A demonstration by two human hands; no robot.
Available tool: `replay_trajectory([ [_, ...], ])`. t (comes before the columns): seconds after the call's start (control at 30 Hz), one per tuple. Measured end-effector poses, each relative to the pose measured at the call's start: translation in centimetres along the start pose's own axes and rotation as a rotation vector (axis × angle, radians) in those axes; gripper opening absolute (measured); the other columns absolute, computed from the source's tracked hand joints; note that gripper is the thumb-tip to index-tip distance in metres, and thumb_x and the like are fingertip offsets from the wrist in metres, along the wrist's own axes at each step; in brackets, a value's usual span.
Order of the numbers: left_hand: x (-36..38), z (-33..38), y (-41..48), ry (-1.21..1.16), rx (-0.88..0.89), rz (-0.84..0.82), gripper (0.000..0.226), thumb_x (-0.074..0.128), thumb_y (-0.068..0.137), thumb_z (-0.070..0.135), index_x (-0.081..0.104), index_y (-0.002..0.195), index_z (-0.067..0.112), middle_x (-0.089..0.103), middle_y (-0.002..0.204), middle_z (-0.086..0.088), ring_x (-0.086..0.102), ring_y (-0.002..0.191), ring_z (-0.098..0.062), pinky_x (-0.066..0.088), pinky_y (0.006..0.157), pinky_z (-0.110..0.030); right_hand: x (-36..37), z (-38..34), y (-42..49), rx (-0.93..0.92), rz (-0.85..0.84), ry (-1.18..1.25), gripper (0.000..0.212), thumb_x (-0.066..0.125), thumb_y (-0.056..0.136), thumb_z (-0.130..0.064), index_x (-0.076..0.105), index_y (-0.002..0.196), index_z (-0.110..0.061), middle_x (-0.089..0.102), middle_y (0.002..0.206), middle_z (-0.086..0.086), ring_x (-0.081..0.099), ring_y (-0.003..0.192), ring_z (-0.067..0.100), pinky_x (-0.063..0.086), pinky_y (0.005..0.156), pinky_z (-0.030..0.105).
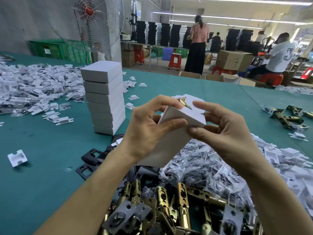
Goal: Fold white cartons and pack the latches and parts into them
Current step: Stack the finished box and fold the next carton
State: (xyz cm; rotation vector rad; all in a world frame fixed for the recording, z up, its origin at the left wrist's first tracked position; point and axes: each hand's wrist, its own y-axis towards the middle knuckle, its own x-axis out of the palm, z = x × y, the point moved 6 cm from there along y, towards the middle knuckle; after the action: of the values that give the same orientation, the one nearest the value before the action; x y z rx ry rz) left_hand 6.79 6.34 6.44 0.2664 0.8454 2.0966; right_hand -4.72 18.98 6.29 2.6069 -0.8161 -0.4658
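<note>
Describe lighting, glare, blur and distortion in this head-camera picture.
Head view: lighting is bright, with the ceiling strip lights blown out; the white cardboard carton and the left hand and right hand holding it are sharp; the heap of clear plastic bags glints; the pile of white inserts at left looks smeared; wide-angle distortion warps the caged metal fan.

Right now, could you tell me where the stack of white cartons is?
In the head view, the stack of cartons stands left of centre on the green table, beyond the left hand, beside the heap of white inserts.
</note>
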Motion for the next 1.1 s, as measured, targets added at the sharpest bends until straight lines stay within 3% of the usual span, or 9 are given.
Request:
replay_trajectory([
  [0.13, 0.8, -0.6, -0.1, 0.015, -0.003, -0.044, 0.022, 0.079, 0.078, 0.018, 0.065, 0.093, 0.025, 0.073, 0.092, -0.004, 0.068, 0.075, -0.035, 0.057, 0.063, -0.044, -0.3, -0.3, 0.0, -0.001, -0.022, -0.166, 0.038, 0.08, 0.077, 0.0, 0.074, 0.104, -0.025, 0.076, 0.098, 0.001, 0.075, 0.082, 0.025, 0.06, 0.079, 0.046],
  [0.23, 1.0, -0.2, 0.0, 0.203, 0.06, -0.061, 0.028, 0.079, 0.081, 0.029, 0.058, 0.099, 0.031, 0.066, 0.118, 0.002, 0.062, 0.114, -0.014, 0.051, 0.096, -0.03, -0.8, -0.7, -0.1, -0.057, 0.091, -0.266, 0.045, 0.08, 0.075, 0.004, 0.071, 0.099, -0.033, 0.075, 0.094, -0.009, 0.074, 0.08, 0.01, 0.06, 0.069, 0.024],
  [0.33, -0.2, -0.4, 0.1, 0.307, -0.101, 0.116, 0.054, 0.079, 0.068, 0.055, 0.044, 0.106, 0.042, 0.053, 0.121, 0.013, 0.055, 0.114, -0.004, 0.048, 0.091, -0.018, -1.3, -1.7, -0.4, -0.177, 0.265, -0.36, 0.047, 0.082, 0.074, 0.003, 0.068, 0.101, -0.033, 0.071, 0.101, -0.017, 0.072, 0.089, 0.009, 0.059, 0.073, 0.023],
  [0.4, -0.9, -1.7, -0.2, 0.112, -0.392, 0.196, 0.072, 0.075, 0.055, 0.069, 0.042, 0.11, 0.036, 0.054, 0.12, 0.006, 0.063, 0.105, -0.01, 0.057, 0.086, -0.03, -1.0, -2.7, -0.8, -0.287, 0.361, -0.472, 0.044, 0.085, 0.074, -0.006, 0.068, 0.107, -0.028, 0.067, 0.106, -0.023, 0.07, 0.095, 0.009, 0.059, 0.076, 0.03],
  [0.53, 2.0, -2.6, -1.2, -0.52, -0.793, -0.13, 0.083, 0.078, 0.057, 0.058, 0.047, 0.132, 0.039, 0.054, 0.137, -0.016, 0.067, 0.111, -0.036, 0.059, 0.082, -0.057, -0.5, -3.2, -1.1, -0.454, 0.379, -0.55, 0.041, 0.085, 0.074, -0.004, 0.065, 0.109, -0.013, 0.066, 0.114, -0.009, 0.065, 0.102, 0.011, 0.055, 0.078, 0.026],
  [0.63, 2.7, -1.9, -1.0, -0.721, -0.762, -0.222, 0.082, 0.076, 0.074, 0.059, 0.052, 0.141, 0.019, 0.059, 0.135, -0.024, 0.066, 0.112, -0.036, 0.056, 0.088, -0.058, 0.1, -2.8, -1.0, -0.483, 0.254, -0.574, 0.047, 0.084, 0.071, 0.004, 0.063, 0.108, -0.018, 0.063, 0.123, -0.002, 0.063, 0.111, 0.013, 0.055, 0.086, 0.027],
  [0.87, 2.3, -2.9, -1.3, -0.56, -0.822, -0.064, 0.023, 0.059, 0.088, 0.024, 0.068, 0.105, 0.012, 0.071, 0.076, -0.005, 0.068, 0.061, -0.016, 0.062, 0.064, -0.039, 1.8, -1.4, -0.7, -0.365, -0.005, -0.512, 0.033, 0.085, 0.074, -0.006, 0.074, 0.103, -0.017, 0.065, 0.131, 0.004, 0.059, 0.125, 0.01, 0.052, 0.1, 0.032],
  [0.97, 2.9, -2.5, -1.3, -0.704, -0.796, -0.135, 0.039, 0.062, 0.082, 0.046, 0.078, 0.1, 0.016, 0.075, 0.095, -0.009, 0.071, 0.082, -0.022, 0.061, 0.08, -0.048, 1.4, -2.1, -0.9, -0.448, 0.106, -0.488, 0.026, 0.082, 0.074, 0.004, 0.076, 0.096, -0.008, 0.069, 0.121, 0.006, 0.065, 0.116, 0.01, 0.054, 0.096, 0.027],
  [1.1, 2.8, -2.1, -0.8, -0.895, -0.712, -0.206, 0.083, 0.054, 0.076, 0.071, 0.064, 0.131, 0.01, 0.06, 0.132, -0.019, 0.059, 0.115, -0.037, 0.053, 0.088, -0.058, 2.1, -2.6, -1.1, -0.501, 0.114, -0.466, 0.012, 0.081, 0.076, 0.002, 0.076, 0.085, -0.005, 0.072, 0.109, 0.005, 0.067, 0.109, 0.005, 0.054, 0.088, 0.016],
])
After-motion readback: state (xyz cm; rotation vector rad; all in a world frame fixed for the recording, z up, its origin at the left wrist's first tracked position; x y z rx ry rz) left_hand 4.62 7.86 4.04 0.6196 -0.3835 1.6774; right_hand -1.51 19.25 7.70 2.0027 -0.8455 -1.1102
